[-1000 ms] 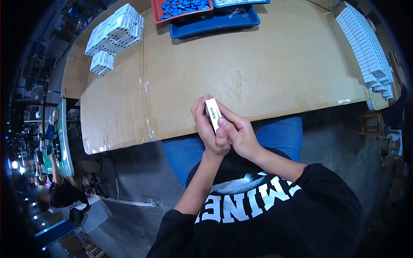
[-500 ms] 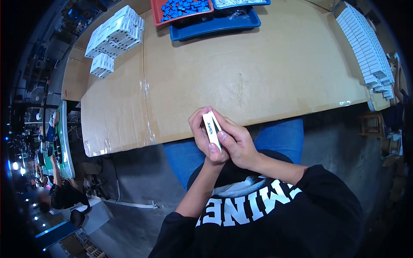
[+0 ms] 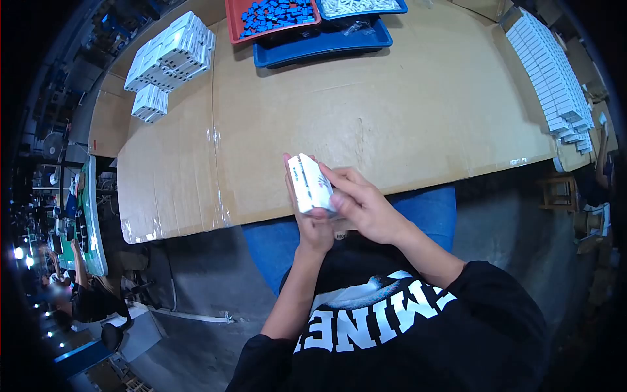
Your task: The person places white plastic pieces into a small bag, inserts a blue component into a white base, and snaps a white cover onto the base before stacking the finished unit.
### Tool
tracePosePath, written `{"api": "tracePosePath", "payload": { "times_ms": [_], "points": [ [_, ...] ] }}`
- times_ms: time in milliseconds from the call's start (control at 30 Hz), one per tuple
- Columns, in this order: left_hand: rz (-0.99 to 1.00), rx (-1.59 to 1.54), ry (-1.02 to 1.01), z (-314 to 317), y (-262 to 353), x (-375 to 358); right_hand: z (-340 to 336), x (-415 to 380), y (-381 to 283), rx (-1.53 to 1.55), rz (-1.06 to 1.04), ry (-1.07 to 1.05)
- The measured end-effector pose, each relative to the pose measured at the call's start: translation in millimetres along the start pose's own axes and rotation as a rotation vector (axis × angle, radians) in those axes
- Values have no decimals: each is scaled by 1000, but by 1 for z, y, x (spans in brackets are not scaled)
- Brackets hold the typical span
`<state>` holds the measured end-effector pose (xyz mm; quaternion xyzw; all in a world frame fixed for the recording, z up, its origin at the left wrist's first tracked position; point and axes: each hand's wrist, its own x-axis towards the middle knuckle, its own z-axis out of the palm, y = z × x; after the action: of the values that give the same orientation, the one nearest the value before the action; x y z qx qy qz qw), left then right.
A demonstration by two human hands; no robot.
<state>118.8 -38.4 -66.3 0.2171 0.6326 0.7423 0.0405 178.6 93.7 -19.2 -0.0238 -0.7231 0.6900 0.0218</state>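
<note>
A small white rectangular case [image 3: 315,182] with dark print is held up over my lap, close to the table's front edge. My left hand [image 3: 313,233] wraps it from the left and below, with the thumb across its lower end. From the right, my right hand [image 3: 371,210] closes on it, thumb on the near face and fingers along the side. A dark seam runs lengthwise between two faces of the case. Its underside is hidden by my left palm.
The cardboard-covered table [image 3: 287,124] bears stacked white cases [image 3: 171,53] at the left back. Long rows of white cases [image 3: 545,72] line the right side. At the back are a red tray [image 3: 233,23] of blue parts, a blue tray [image 3: 320,51] and another tray [image 3: 398,6] of white pieces.
The case has turned in my hands, so a broader printed face now shows beside the narrow one. My right hand has shifted slightly, its fingers less tightly wrapped over the top.
</note>
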Motion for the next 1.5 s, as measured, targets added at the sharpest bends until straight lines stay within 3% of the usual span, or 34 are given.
{"api": "tracePosePath", "payload": {
  "times_ms": [33,100,167,200,300,467,667,967,1033,1100,1133,1200,1233,1333,1433,1500],
  "points": [
    [-89,-142,-3,0,1,0,-3,0,-2,-308,-84,-23],
    [-192,-199,62,0,8,-4,-3,-2,-3,-355,-113,19],
    [-557,-434,13,-1,16,3,-10,5,1,-401,-387,-13],
    [-598,-457,41,8,31,6,-16,7,4,-588,-459,-29],
    [-749,-570,4,7,37,9,-28,12,6,-700,-576,-87],
    [-765,-609,-12,18,38,3,-28,17,14,-539,-709,39],
    [-761,-607,-96,17,43,3,-27,17,13,-600,-895,104],
    [-842,-608,-110,14,43,2,-26,11,31,-458,-782,154],
    [-809,-586,-233,17,51,7,-9,7,36,-3,-471,273],
    [-710,-458,53,32,61,12,-2,5,34,338,-228,300],
    [-711,-456,54,29,49,9,-1,6,32,339,-227,299],
    [-345,1,-165,19,9,-4,1,9,31,298,-180,268],
    [-455,-63,-117,11,6,-1,0,8,33,301,-177,269],
    [-536,-322,7,3,10,3,-8,1,34,-165,-293,92],
    [-518,-209,93,7,8,6,-6,-2,29,-280,-246,16],
    [-570,-235,47,1,-7,3,-5,0,37,-381,-308,55]
  ]
}}
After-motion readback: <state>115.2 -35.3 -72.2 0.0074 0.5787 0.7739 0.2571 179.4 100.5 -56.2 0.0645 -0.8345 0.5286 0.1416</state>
